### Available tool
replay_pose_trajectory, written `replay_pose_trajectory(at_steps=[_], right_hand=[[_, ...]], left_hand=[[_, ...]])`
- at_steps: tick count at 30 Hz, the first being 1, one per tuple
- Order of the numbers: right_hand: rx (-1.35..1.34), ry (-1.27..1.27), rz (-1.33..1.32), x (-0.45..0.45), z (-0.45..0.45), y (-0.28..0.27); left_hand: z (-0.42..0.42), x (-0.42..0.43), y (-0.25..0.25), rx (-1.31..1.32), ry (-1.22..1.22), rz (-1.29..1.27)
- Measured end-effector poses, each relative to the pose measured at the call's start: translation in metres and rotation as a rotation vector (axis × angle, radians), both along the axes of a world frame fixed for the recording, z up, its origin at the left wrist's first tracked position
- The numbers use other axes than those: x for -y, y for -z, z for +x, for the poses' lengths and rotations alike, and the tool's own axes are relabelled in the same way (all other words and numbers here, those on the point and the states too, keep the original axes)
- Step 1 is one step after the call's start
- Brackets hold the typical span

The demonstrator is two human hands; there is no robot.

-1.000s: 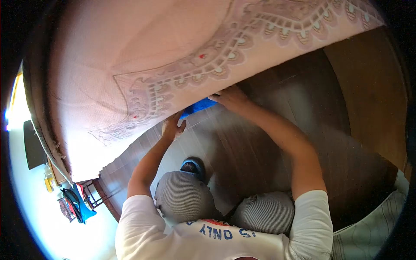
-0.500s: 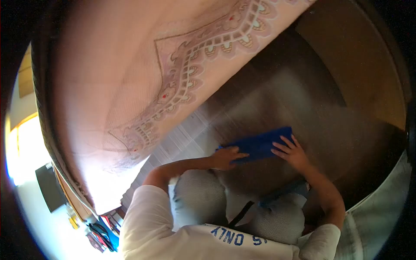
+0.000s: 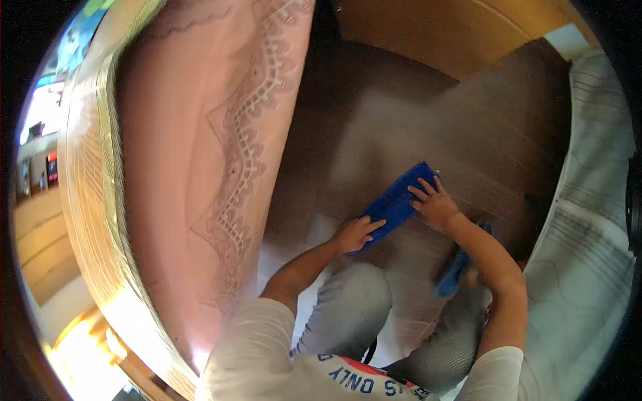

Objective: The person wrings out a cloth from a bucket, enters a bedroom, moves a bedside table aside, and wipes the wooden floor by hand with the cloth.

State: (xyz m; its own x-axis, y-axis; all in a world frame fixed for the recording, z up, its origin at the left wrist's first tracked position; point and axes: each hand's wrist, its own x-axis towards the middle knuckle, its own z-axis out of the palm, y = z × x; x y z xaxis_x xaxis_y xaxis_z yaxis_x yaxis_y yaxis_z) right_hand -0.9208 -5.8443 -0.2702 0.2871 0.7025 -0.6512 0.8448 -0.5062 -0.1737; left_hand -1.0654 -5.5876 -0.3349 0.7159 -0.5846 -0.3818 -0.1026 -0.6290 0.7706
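A folded blue cloth (image 3: 394,207) lies slantwise on the dark wooden floor in front of my knees. My left hand (image 3: 356,234) rests on its near end, with the fingers stretched out over the fabric. At the far end, my right hand (image 3: 435,204) presses flat with its fingers spread on the cloth's right edge. Parts of both palms' undersides are hidden. A second blue item (image 3: 453,271) lies on the floor by my right knee; I cannot make out its kind.
On the left hangs a pink bedspread (image 3: 200,154) with a lace-patterned border. A wooden panel (image 3: 414,33) stands at the back. Light patterned fabric (image 3: 588,220) covers something along the right side. The floor (image 3: 468,140) stretches between them.
My view has turned, so the bedspread now hangs further left. The cloth has swung to a steeper slant, with both hands staying on it. The second blue item shows more.
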Motion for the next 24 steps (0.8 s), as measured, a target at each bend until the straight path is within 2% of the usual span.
replay_pose_trajectory(at_steps=[1, 3, 7, 9, 14, 15, 18, 19, 22, 24], right_hand=[[-0.038, 0.190, -0.008, -0.003, -0.008, 0.009], [-0.106, 0.541, -0.009, -0.005, -0.025, 0.025], [0.026, 0.765, 0.130, -0.042, -0.046, 0.026], [0.108, 0.804, 0.133, -0.057, -0.056, 0.027], [0.217, 0.672, 0.411, -0.046, -0.060, 0.058], [0.214, 0.615, 0.456, -0.048, -0.055, 0.061], [0.204, 0.380, 0.541, -0.057, -0.028, 0.067], [0.205, 0.314, 0.611, -0.061, -0.017, 0.071], [0.270, 0.227, 0.576, -0.067, -0.003, 0.076], [0.276, 0.246, 0.536, -0.061, 0.003, 0.071]], left_hand=[[0.003, -0.004, -0.005, 0.002, 0.008, 0.045], [0.009, -0.007, -0.001, -0.018, -0.045, -0.023], [0.003, -0.011, 0.026, 0.082, -0.168, -0.218], [0.005, -0.009, 0.021, 0.082, -0.165, -0.169], [-0.009, 0.001, 0.017, 0.166, -0.248, -0.087], [-0.009, 0.004, 0.011, 0.121, -0.247, -0.003], [-0.026, 0.025, 0.010, 0.126, -0.497, 0.027], [-0.032, 0.036, 0.004, 0.078, -0.547, 0.123], [-0.046, 0.087, 0.012, 0.340, -0.708, 0.336], [-0.041, 0.107, 0.021, 0.384, -0.725, 0.361]])
